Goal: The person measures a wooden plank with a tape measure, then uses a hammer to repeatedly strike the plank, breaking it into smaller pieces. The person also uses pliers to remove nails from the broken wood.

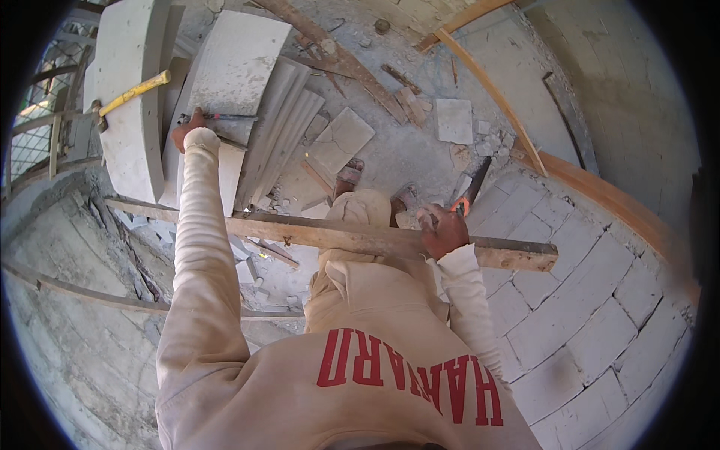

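Note:
My left hand (187,131), its arm stretched forward, is closed around a thin dark straight tool (234,117) whose kind I cannot make out. The tool lies across the face of a pale block slab (236,67) that leans in a row of slabs. My right hand (444,231) has its fingers curled over a long wooden beam (352,235), which runs crosswise in front of my body. Just beyond that hand is a handsaw (462,204) with an orange and black handle. A hammer (135,91) with a yellow handle rests on the leftmost slab.
Several thin slabs (281,124) stand on edge beside the leaning one. Broken block pieces (341,139), a square pale piece (454,121) and wood scraps litter the floor. A block wall (570,300) rises at right, with long planks (491,97) beyond it. Another thin beam (90,295) crosses at lower left.

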A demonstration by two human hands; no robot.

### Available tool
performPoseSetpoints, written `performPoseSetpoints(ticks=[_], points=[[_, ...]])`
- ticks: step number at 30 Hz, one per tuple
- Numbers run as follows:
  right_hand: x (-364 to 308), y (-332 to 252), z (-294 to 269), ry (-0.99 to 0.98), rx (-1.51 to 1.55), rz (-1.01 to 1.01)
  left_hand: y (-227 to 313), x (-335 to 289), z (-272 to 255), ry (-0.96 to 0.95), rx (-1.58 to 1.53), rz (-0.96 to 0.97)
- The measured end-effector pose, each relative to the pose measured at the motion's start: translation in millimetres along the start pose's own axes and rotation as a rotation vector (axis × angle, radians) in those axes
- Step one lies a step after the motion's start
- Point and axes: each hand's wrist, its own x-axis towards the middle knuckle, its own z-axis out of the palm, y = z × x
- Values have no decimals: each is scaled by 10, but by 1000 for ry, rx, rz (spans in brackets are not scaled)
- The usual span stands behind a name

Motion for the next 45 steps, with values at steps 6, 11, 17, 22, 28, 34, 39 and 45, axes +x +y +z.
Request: performPoseSetpoints(ticks=[6,11,17,22,28,34,39,45], points=[[-99,-287,-169,29,68,58,289,-434,-127,-72,20,620],[-391,-499,-511,162,304,23,824,-1396,-477,-770,-605,650],[-962,-359,-899,470,274,-60,1707,-3989,-1313,-1580,-405,807],[-1559,214,-1166,-149,1197,61,1815,-5816,-1456,-2189,-81,828],[-2421,855,-998,325,1444,437,1404,-6735,-876,-2033,153,1185],[-2646,1464,-1327,278,1349,747,463,-6731,7,-1811,371,1256],[-2571,1758,-1553,151,1373,814,392,-6769,-19,-1860,384,1171],[-2510,1891,-1929,-53,1377,813,368,-6731,53,-1873,305,1165]])
